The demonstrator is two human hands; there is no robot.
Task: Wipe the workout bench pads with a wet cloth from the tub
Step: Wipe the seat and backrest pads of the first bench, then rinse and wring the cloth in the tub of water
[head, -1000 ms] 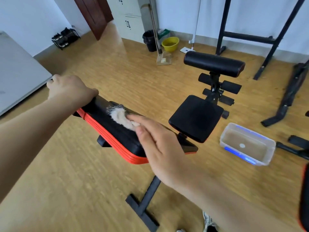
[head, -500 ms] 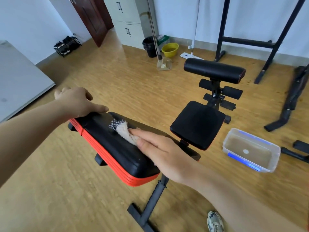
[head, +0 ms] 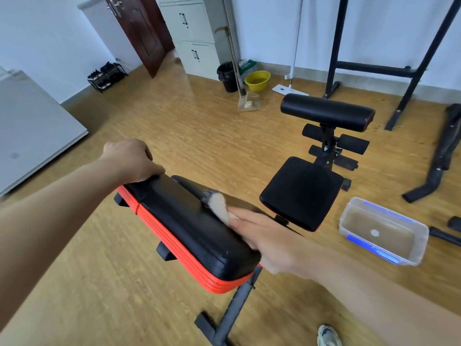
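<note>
On backrest pad, cloth mostly hidden under blurred right hand

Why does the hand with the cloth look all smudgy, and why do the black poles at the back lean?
Head view: the right hand and the cloth under it are smeared, probably by motion blur, while the left hand gripping the back pad is sharp. Head view: the wide-angle lens bends the edges, so the black rack seems to lean. Head view: the floor shines pale by the door.

cloth — mostly under right hand | right hand blurred | shoe — cut off below
</note>
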